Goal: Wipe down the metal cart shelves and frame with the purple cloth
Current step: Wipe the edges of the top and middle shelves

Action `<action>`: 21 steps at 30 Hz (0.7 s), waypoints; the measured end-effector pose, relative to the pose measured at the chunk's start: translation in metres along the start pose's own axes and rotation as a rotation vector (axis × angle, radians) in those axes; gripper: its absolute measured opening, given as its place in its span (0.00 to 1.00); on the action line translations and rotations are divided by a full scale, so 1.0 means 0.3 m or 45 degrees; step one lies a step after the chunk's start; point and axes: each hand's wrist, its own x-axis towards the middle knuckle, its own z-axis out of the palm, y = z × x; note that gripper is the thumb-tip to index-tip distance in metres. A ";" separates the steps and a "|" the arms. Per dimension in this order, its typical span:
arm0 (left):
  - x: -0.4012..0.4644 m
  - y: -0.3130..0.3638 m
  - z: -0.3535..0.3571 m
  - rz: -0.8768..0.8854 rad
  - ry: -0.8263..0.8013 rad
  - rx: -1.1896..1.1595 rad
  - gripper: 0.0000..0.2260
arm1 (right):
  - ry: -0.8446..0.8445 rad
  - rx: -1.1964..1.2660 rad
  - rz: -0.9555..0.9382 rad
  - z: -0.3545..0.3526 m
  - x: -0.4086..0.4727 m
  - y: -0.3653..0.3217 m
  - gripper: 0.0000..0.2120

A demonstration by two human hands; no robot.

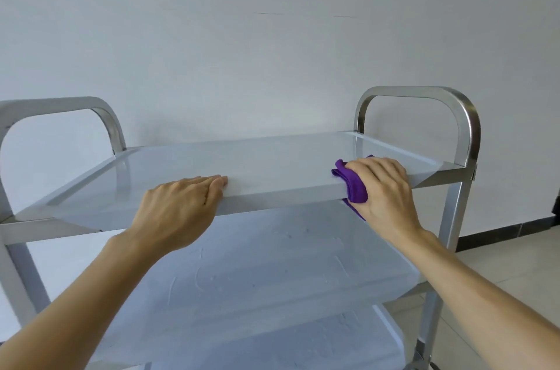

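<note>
The right hand [383,188] has its grip curled round the bunched purple cloth [351,180], pressing it over the near edge of the cart's top shelf [242,163]. The left hand [178,206] rests flat on that edge, fingers straight, holding nothing. 2 lower shelves [272,272] show beneath.

We count one metal cart [448,175] with three shelves, namely the top shelf [242,163], the middle shelf [272,263] and the bottom shelf [303,342], two arched handles [424,92], one purple cloth [353,183], and two hands, left hand [178,203] and right hand [385,188].
</note>
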 end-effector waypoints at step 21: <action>0.062 -0.065 -0.002 -0.085 -0.164 -0.031 0.21 | -0.300 -0.020 -0.137 0.097 0.070 -0.200 0.18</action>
